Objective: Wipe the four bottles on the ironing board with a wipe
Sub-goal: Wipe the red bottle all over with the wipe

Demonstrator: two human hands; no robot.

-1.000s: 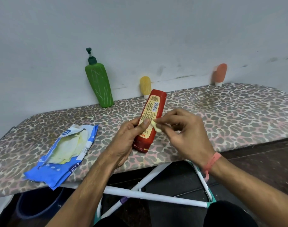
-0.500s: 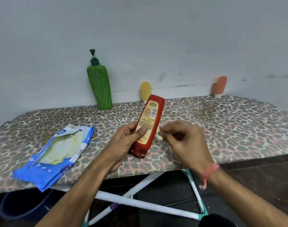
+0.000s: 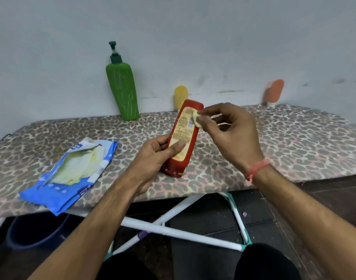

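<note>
While the left hand [image 3: 152, 152] keeps gripping the red bottle [image 3: 183, 138] tilted over the board [image 3: 294, 142], the right hand [image 3: 231, 128], pinching the wipe [image 3: 196, 119], has slid it up from mid-label to near the top. Over on the left, the blue pack [image 3: 72, 172] lies open with pale wipes inside.

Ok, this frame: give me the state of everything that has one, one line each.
red bottle: tilted, base on the ironing board, held.
left hand: grips the red bottle's lower half.
right hand: pinches the wipe.
wipe: small, folded, pressed on the bottle's label.
green pump bottle: upright by the wall.
yellow bottle: upright, partly hidden.
orange bottle: upright on its cap.
wipes pack: open, lying flat, wipes showing.
</note>
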